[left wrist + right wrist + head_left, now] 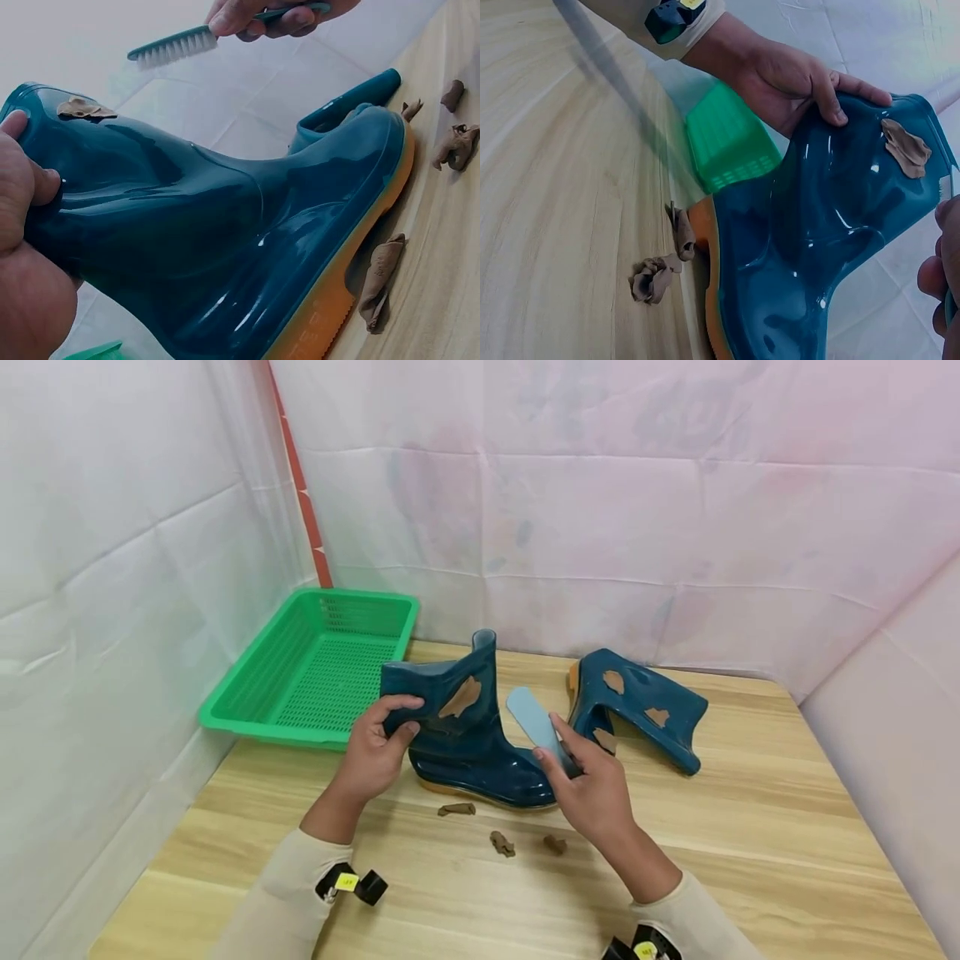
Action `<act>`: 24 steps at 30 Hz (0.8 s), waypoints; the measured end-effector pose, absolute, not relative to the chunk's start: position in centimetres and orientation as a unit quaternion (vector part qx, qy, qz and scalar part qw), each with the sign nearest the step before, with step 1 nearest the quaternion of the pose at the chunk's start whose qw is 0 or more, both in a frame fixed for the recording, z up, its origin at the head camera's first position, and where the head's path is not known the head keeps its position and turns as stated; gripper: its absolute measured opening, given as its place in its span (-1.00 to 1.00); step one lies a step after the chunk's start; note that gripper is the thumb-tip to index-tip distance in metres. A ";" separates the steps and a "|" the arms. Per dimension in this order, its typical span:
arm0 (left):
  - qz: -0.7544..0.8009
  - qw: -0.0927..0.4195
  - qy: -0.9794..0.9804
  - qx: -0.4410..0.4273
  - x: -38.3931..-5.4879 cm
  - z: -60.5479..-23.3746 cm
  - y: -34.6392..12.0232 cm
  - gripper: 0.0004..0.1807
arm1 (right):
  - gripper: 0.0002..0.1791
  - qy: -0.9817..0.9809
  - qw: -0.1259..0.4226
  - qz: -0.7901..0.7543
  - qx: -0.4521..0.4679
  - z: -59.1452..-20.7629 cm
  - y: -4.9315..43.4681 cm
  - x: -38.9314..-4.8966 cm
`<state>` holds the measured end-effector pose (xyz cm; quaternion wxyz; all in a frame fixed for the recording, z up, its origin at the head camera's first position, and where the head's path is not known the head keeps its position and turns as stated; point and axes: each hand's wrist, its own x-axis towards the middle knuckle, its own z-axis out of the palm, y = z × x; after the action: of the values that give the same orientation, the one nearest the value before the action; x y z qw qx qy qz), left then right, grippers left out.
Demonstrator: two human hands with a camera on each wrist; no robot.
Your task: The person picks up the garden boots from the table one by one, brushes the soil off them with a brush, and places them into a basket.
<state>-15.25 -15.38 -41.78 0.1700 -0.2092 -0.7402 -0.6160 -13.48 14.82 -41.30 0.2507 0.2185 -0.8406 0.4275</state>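
Note:
My left hand (pixel 375 752) grips the upper shaft of a dark teal rubber boot (pixel 465 747), thumb on the near side. The boot stands upright on the table, its toe to the right. A brown clay-like patch (pixel 461 697) sticks to its shaft. In my right hand (pixel 596 785) is a brush (pixel 534 717) with a pale blue-green back, held by its handle. Its white bristles (pixel 176 51) face down in the left wrist view, apart from the boot. Right of it, the second boot (pixel 637 697) lies tipped over, with several brown patches on it.
A green plastic basket (pixel 262 727) stands at the back left. Brown clay-like pieces (pixel 502 843) lie on the wooden table (pixel 420 893) in front of the upright boot. White sheeting (pixel 585 527) hangs behind and at both sides.

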 end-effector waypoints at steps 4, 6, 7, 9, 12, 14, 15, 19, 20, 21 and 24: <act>-0.626 0.161 -0.734 -0.208 -15.3 -41.7 -15.2 -0.67 | -0.35 -0.837 0.261 0.414 0.244 -40.9 14.6 -13.6; -0.631 0.155 -0.731 -0.209 -15.3 -41.7 -15.3 -0.66 | -0.35 -0.837 0.263 0.405 0.258 -40.8 14.4 -13.7; -0.635 0.150 -0.728 -0.209 -15.2 -41.7 -15.3 -0.66 | -0.35 -0.837 0.262 0.402 0.264 -40.7 14.3 -13.7; -0.641 0.141 -0.725 -0.209 -15.2 -41.6 -15.5 -0.66 | -0.35 -0.838 0.261 0.397 0.269 -40.5 14.2 -13.7; -0.647 0.125 -0.724 -0.205 -15.0 -41.5 -15.7 -0.67 | -0.38 -0.839 0.256 0.404 0.257 -40.3 14.0 -13.8; -0.648 0.116 -0.725 -0.202 -15.0 -41.5 -16.0 -0.68 | -0.40 -0.841 0.255 0.412 0.242 -40.2 13.9 -13.8; -0.649 0.112 -0.725 -0.202 -14.9 -41.5 -16.1 -0.67 | -0.41 -0.842 0.254 0.415 0.234 -40.3 14.0 -13.8; -0.626 0.122 -0.739 -0.216 -14.7 -41.4 -16.7 -0.63 | -0.42 -0.849 0.241 0.417 0.216 -40.5 14.2 -13.8; -0.618 0.128 -0.743 -0.224 -14.7 -41.4 -16.9 -0.61 | -0.42 -0.851 0.237 0.416 0.214 -40.6 14.2 -13.7; -0.611 0.136 -0.744 -0.233 -14.6 -41.3 -17.1 -0.59 | -0.41 -0.853 0.233 0.415 0.213 -40.6 14.3 -13.7; -0.597 0.162 -0.739 -0.266 -14.8 -41.0 -17.4 -0.53 | -0.41 -0.858 0.222 0.414 0.209 -40.8 14.4 -13.7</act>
<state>-14.79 -17.45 -40.99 0.1624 -0.2664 -0.7392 -0.5969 -13.68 14.36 -40.77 0.2215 0.2092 -0.8578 0.4139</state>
